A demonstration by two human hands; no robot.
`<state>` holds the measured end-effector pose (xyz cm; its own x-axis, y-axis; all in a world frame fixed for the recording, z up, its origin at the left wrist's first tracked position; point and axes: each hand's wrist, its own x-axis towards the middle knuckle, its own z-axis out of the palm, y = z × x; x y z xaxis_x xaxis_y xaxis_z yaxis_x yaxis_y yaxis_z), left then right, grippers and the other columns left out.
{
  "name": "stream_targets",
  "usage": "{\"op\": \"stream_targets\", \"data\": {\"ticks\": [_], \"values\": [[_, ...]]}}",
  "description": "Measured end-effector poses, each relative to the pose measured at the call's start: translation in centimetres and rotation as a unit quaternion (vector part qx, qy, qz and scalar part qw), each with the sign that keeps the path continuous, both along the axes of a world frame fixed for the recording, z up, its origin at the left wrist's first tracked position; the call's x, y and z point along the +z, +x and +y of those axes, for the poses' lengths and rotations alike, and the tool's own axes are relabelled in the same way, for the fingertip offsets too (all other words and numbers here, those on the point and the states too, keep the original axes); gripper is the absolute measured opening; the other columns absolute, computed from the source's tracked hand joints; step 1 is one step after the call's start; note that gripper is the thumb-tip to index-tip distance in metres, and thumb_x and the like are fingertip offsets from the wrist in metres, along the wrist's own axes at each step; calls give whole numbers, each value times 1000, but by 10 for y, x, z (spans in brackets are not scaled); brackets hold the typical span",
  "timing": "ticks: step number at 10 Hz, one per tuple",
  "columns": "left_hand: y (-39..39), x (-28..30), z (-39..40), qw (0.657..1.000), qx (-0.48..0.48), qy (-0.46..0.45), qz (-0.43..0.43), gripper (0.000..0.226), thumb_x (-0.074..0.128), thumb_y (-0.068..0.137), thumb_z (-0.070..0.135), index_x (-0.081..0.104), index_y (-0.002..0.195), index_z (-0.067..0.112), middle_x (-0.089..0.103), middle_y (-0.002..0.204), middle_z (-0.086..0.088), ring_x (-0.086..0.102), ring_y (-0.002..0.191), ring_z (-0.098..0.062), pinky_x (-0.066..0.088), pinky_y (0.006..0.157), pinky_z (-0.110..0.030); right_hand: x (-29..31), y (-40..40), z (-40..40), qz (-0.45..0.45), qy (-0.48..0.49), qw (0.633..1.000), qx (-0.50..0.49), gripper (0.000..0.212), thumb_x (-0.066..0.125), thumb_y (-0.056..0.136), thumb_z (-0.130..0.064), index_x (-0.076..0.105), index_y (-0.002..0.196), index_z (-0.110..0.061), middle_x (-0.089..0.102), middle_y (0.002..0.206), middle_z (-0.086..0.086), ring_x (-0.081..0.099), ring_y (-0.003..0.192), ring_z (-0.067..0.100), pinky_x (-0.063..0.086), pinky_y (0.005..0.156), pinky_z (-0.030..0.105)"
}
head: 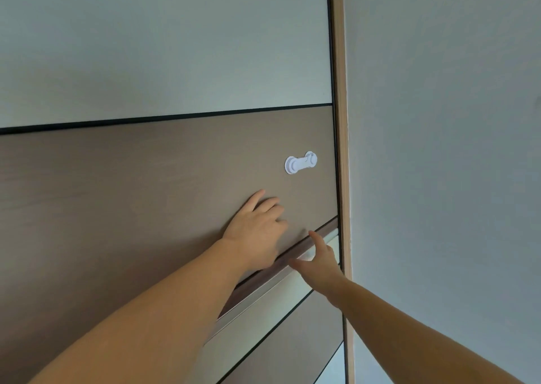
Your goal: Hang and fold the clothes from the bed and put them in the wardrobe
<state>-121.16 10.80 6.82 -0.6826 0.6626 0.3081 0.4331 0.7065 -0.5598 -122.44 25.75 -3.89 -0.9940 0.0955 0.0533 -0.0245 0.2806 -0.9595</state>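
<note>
The wardrobe's sliding door [131, 193] fills the view, brown in its middle panel and pale grey above. My left hand [254, 228] lies flat on the brown panel, fingers spread and pointing up to the right. My right hand [317, 259] reaches the door's metal edge strip [263, 299], its fingers going into the gap beside it, so their tips are hidden. A white plastic child lock [300, 162] is stuck on the panel just above my left hand. No clothes or bed are in view.
A light wooden frame post [341, 120] runs down the wardrobe's right side. A plain pale wall [439, 149] lies to the right of it. A second door panel [281, 345] shows behind the edge strip at the bottom.
</note>
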Motion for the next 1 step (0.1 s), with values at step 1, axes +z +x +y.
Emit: {"op": "stream_targets", "data": {"ticks": [1], "values": [[27,-15,-18,1000,14,15,-23,43,51,87,35,51,128,23,35,146,1,10,145,-18,-11,118,-43,12,33,0,67,181,981,-31,82,63,87,-31,13,152,-32,17,157,2,45,123,21,48,86,24]]}}
